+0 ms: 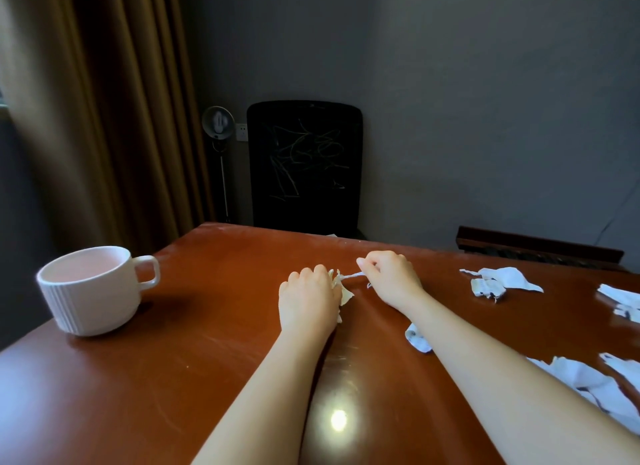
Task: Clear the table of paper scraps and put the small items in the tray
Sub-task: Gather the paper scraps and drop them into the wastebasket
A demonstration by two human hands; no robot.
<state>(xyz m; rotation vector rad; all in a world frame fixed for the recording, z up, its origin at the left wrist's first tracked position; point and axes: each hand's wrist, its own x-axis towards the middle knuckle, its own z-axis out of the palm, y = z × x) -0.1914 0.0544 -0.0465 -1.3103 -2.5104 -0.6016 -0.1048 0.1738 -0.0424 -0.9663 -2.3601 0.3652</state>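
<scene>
As left hand [308, 298] grips scraps [346, 295], right hand [391, 277] pinches strip [351, 276] beside them.

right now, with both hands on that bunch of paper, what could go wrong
1. The left hand grips a wad of scraps while the right hand pinches a thin strip that reaches the wad; a sharp pull could tear the strip or shake bits loose.
2. The right forearm lies against loose scraps; drawing it back might sweep them off the table.
</scene>
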